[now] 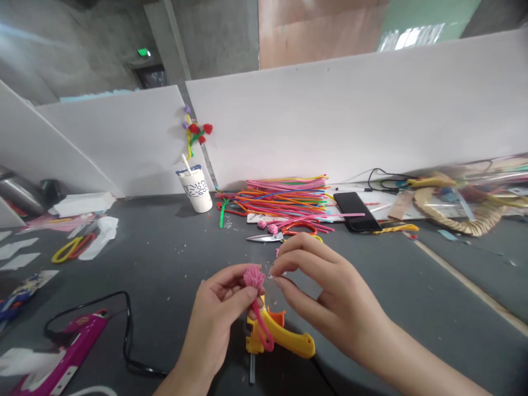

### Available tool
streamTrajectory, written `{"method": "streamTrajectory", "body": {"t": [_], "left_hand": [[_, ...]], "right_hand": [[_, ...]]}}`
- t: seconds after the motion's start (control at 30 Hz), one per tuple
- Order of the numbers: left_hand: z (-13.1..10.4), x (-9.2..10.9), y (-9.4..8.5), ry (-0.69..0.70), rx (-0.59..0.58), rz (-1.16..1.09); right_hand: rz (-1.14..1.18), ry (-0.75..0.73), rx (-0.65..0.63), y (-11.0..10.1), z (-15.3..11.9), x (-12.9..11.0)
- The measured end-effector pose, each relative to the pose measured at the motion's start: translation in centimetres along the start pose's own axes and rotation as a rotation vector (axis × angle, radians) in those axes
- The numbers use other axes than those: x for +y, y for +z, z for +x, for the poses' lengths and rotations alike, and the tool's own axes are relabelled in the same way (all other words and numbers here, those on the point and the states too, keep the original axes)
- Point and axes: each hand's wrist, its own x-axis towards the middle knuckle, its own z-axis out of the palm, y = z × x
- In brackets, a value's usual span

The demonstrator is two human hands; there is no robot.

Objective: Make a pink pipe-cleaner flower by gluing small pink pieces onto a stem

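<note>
My left hand [223,308] pinches a pink pipe-cleaner flower [254,276] with a fluffy, layered head. Its looped pink stem [264,330] hangs below my fingers. Just to the right is my right hand [325,291], thumb and index fingertips brought together in a pinch beside the flower head. Whether something tiny is between those fingertips I cannot make out. Under both hands a yellow hot glue gun [289,336] with an orange trigger lies on the dark table, a clear glue stick [252,368] poking from it. Scissors with red handles [266,238] lie beyond my hands.
Behind lie a pile of coloured pipe cleaners [284,198], a phone [357,212] and a white cup with straw [198,190]. At left are a magenta power strip [78,352], a black cable [128,330] and yellow-and-red scissors [68,250]. White partitions [350,115] border the table.
</note>
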Motion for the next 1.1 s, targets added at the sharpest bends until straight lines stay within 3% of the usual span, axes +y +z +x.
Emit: {"method": "streamTrajectory", "body": {"t": [0.2,0.63,1.1], "left_hand": [[0.1,0.1,0.3,-0.107,-0.051,-0.074],[-0.2,0.0,0.8,-0.047,-0.023,0.010],[0.1,-0.4,0.2,-0.020,-0.094,0.039]], "right_hand": [[-0.025,0.056,-0.054,1.0,-0.4,0.3],[-0.077,0.049,-0.109,1.3,-0.5,0.3],[-0.107,0.058,-0.133,1.4,-0.5,0.5]]}}
